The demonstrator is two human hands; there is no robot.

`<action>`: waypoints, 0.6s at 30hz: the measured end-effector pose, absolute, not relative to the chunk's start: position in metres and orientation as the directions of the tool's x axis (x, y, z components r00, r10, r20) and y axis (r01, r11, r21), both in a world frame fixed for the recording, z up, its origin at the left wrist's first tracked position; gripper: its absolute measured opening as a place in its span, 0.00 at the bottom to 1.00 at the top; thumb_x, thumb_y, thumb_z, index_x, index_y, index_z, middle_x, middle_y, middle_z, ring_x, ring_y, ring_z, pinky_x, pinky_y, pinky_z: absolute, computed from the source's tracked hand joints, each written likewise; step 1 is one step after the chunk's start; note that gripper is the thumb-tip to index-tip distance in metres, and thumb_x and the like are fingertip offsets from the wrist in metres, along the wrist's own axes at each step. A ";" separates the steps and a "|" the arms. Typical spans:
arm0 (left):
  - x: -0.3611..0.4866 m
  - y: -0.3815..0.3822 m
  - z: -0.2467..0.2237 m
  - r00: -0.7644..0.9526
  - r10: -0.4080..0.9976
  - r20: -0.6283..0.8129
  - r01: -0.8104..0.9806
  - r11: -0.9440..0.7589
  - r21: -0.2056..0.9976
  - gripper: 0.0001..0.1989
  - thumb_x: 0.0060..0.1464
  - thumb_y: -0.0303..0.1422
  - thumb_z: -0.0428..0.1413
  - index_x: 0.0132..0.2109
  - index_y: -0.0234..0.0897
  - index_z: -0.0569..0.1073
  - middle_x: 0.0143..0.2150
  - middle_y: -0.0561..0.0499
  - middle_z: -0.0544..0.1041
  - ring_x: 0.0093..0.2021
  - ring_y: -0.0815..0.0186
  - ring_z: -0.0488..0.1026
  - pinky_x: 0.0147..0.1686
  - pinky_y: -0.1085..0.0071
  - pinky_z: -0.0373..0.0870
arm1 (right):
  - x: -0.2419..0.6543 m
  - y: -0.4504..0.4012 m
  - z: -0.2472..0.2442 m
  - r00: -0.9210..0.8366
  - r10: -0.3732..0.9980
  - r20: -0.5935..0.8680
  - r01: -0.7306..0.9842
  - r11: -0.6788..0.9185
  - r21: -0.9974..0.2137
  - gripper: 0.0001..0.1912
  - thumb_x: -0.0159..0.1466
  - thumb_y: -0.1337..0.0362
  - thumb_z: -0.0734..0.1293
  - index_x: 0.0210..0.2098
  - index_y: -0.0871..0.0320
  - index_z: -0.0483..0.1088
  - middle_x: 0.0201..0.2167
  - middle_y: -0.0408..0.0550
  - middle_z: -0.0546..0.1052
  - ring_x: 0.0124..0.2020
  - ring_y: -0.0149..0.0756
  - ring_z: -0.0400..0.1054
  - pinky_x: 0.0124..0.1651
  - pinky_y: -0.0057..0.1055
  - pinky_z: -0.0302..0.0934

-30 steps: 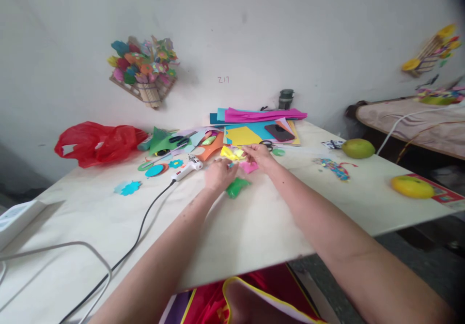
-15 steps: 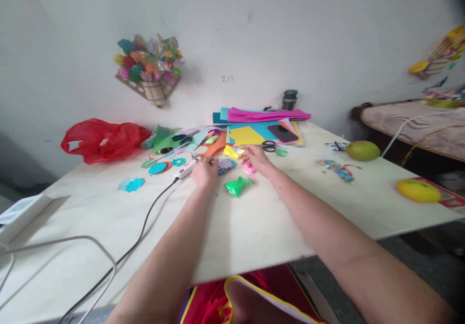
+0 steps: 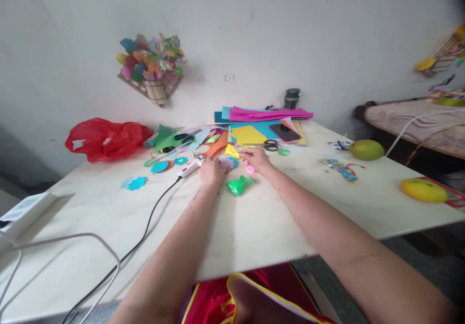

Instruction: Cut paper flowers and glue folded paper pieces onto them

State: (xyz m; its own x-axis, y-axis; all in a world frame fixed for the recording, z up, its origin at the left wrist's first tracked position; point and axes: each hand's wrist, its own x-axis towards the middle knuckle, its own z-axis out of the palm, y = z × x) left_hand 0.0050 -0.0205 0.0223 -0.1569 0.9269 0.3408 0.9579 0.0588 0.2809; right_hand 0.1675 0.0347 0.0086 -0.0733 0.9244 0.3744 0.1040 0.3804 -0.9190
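A blue and lilac paper flower (image 3: pixel 230 162) lies flat on the table between my hands. My left hand (image 3: pixel 212 171) is low on the table, its fingers closed at the flower's left edge. Beside it rests a white glue gun (image 3: pixel 189 168) with a black cord. My right hand (image 3: pixel 255 159) is just right of the flower, thumb and fingers pinched together; what they hold is too small to make out. Its fingertips are close to a yellow packet (image 3: pixel 231 151). Below that hand is a pink packet (image 3: pixel 249 167), and nearer me a green packet (image 3: pixel 240 185).
Black-handled scissors (image 3: pixel 271 145), a phone (image 3: pixel 284 132) and coloured paper sheets (image 3: pixel 247 135) lie behind my hands. Paper cutouts (image 3: pixel 160 167) and a red plastic bag (image 3: pixel 109 140) are left. Two mangoes (image 3: pixel 366 149) sit right. Cables cross the table's left front.
My left hand has shifted right and flattened lower against the flower's edge. The right hand stays pinched near the yellow packet. The whole view has moved slightly.
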 end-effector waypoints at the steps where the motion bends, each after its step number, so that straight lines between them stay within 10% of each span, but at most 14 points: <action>1: 0.005 -0.020 0.022 -0.161 0.926 0.342 0.955 0.059 0.290 0.17 0.51 0.45 0.55 0.43 0.41 0.76 0.46 0.44 0.74 0.49 0.54 0.70 0.41 0.66 0.67 | 0.167 0.036 0.008 -0.068 0.922 0.382 0.112 0.387 -0.915 0.11 0.48 0.59 0.72 0.27 0.61 0.76 0.22 0.48 0.76 0.22 0.35 0.69 0.22 0.29 0.62; 18: 0.007 -0.017 0.019 -0.018 0.926 0.378 0.974 -0.069 0.215 0.20 0.54 0.33 0.53 0.54 0.42 0.71 0.52 0.44 0.72 0.55 0.56 0.65 0.47 0.65 0.66 | 0.165 0.030 0.008 -0.134 0.905 0.405 0.273 0.426 -0.862 0.08 0.57 0.67 0.64 0.29 0.60 0.76 0.21 0.44 0.75 0.23 0.32 0.68 0.30 0.29 0.63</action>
State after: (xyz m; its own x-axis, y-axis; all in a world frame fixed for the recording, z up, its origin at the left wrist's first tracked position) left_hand 0.0065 -0.0173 0.0187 -0.0180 0.9258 0.3776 0.9742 -0.0688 0.2152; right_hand 0.1647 0.0298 0.0083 -0.1340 0.9046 0.4047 0.2733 0.4263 -0.8623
